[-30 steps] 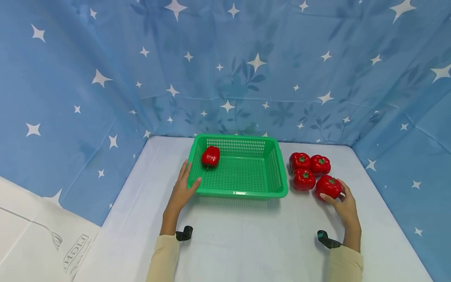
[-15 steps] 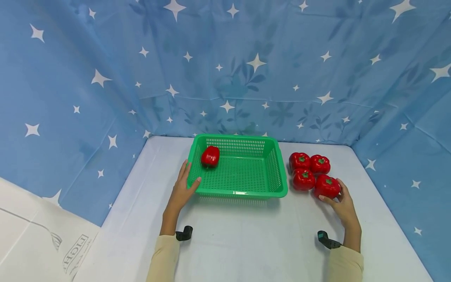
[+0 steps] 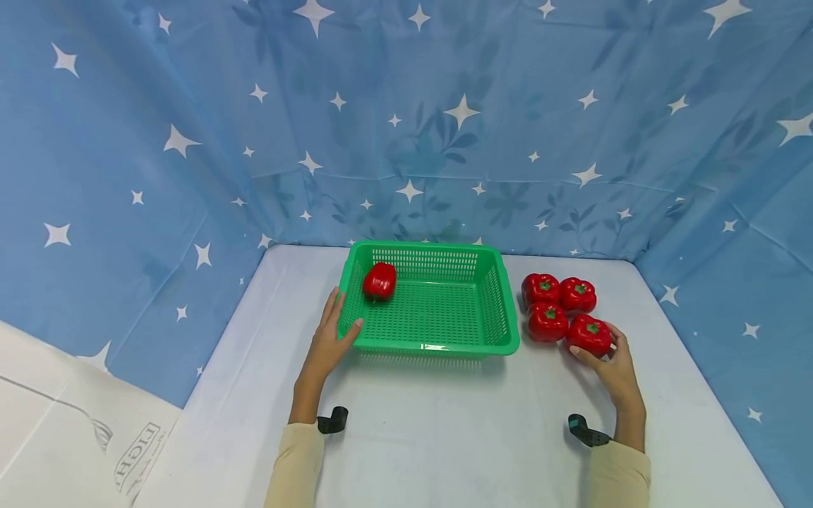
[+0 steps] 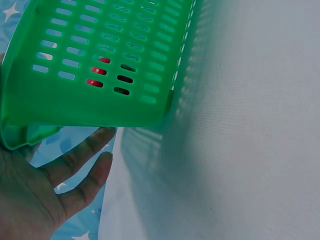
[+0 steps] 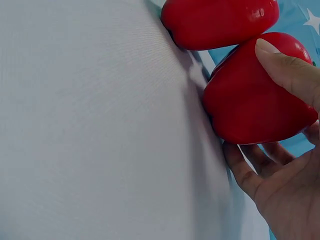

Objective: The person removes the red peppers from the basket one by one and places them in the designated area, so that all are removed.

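Note:
My right hand [image 3: 614, 367] grips a red bell pepper [image 3: 591, 334] at the right of the table. In the right wrist view the thumb lies across the held pepper [image 5: 260, 92], with fingers bent under its other side. A second red bell pepper [image 3: 547, 322] sits close against it on the left. My left hand [image 3: 327, 346] is at the front left corner of a green plastic basket [image 3: 428, 348], fingers extended along the outside and thumb at the rim. The left wrist view shows those fingers [image 4: 87, 187] fairly straight beside the basket wall [image 4: 125, 107]. One red bell pepper [image 3: 380, 281] lies inside.
Two more red bell peppers, a left one [image 3: 540, 290] and a right one [image 3: 577, 295], stand behind, near the table's far edge. A white cloth covers the table [image 3: 419, 437]. Blue curtains with white stars [image 3: 444, 141] hang around the back and sides.
My right hand has shifted slightly left, bringing the gripped bell pepper up beside the other peppers; its thumb has slid further left. My left hand and the basket have stayed in place.

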### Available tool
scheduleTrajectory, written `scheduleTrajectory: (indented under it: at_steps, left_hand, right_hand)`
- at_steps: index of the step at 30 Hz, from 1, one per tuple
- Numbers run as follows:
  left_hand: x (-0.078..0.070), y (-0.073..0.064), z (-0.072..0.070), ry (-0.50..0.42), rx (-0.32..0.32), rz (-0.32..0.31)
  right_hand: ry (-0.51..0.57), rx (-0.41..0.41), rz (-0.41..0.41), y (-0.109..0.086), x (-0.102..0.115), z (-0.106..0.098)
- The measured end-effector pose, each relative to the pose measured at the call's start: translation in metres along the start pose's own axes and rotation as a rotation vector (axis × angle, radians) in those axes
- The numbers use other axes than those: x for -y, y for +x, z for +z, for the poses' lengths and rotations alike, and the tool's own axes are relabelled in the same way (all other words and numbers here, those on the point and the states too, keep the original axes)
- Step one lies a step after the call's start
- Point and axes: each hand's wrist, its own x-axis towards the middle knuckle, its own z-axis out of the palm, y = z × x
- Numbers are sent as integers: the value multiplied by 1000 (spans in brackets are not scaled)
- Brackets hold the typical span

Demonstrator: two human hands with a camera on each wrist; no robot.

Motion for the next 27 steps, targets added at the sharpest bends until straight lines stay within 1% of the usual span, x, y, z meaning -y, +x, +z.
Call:
scheduleTrajectory:
  at_steps: [8,17,23,27]
  left_hand:
    - [0,-1,0,-1,2,-4]
    - [-2,1,-1,-6,3,-17]
    - [-2,1,-1,-13,-10,5]
    - [-1,1,0,-18,-8,7]
  right_hand:
    - [-11,24,-27,1,2,-3]
    - [-8,18,-61,3,7,-4]
    - [15,24,-74,6,8,-2]
    - [21,23,-77,9,6,0]
